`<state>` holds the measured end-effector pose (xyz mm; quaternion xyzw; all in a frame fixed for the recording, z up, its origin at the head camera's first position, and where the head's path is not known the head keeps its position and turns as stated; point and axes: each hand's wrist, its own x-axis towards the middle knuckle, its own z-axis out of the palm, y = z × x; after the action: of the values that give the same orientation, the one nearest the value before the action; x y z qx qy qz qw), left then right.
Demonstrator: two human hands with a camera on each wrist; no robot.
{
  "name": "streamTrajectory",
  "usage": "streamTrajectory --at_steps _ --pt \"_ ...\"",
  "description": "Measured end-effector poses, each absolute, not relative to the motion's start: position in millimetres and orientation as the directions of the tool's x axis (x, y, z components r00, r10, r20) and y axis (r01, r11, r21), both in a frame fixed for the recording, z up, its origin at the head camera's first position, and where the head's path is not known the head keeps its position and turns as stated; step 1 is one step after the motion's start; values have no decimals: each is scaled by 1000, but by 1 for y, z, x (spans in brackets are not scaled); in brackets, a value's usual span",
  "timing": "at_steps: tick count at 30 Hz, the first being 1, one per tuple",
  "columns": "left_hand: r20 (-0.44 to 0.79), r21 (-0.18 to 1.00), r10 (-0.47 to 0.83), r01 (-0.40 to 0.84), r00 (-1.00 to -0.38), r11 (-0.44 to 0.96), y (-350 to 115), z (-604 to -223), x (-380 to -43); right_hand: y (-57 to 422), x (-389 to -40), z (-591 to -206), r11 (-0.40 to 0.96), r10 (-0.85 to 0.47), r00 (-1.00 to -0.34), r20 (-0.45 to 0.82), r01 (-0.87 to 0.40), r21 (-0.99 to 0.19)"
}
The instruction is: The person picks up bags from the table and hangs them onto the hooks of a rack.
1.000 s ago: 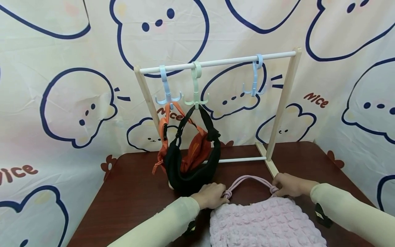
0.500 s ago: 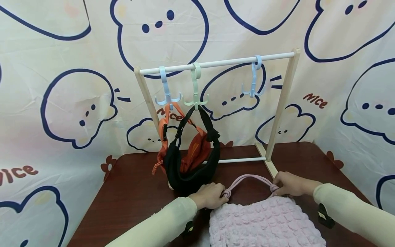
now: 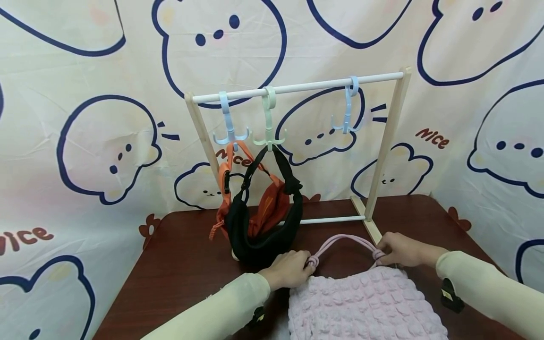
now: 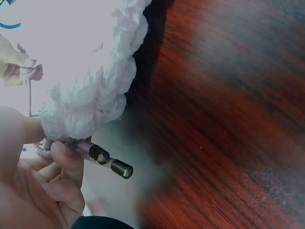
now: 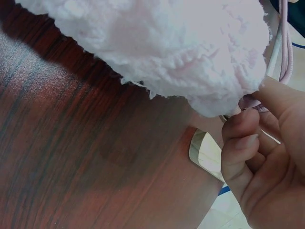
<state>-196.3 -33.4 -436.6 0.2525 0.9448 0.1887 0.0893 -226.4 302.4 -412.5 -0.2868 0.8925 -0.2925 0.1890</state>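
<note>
A pale pink, puffy-textured handbag (image 3: pixel 365 304) hangs between both hands at the front of the table. Its pink cord handle (image 3: pixel 344 237) arches up, knotted at each end. My left hand (image 3: pixel 289 269) pinches the bag's top left corner by the knot; in the left wrist view two metal-tipped cord ends (image 4: pixel 112 162) stick out past the fingers. At the top right corner my right hand (image 3: pixel 401 250) pinches the other knot, and in the right wrist view its fingers (image 5: pixel 240 138) curl under the fluffy edge (image 5: pixel 214 102).
Behind the bag stands a rack with a white rail (image 3: pixel 306 86) and wooden posts (image 3: pixel 387 141). A black bag (image 3: pixel 263 245) hangs from a green hook (image 3: pixel 268 118), an orange bag (image 3: pixel 272 208) from a blue hook (image 3: pixel 228 123). Another blue hook (image 3: pixel 347 108) bears nothing.
The pink bag and its handle have risen slightly, and my right hand has moved a little up and to the right. Both hands keep their grip.
</note>
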Motion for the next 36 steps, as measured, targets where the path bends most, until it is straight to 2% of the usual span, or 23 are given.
streamTrajectory --at_steps 28,36 --pt "-35 483 483 408 -875 774 -39 -432 -192 305 -226 -403 656 -622 -766 -164 -395 -643" --pt "-13 480 477 413 -879 774 -39 -428 -191 308 -226 -399 640 -632 -765 -126 -423 -642"
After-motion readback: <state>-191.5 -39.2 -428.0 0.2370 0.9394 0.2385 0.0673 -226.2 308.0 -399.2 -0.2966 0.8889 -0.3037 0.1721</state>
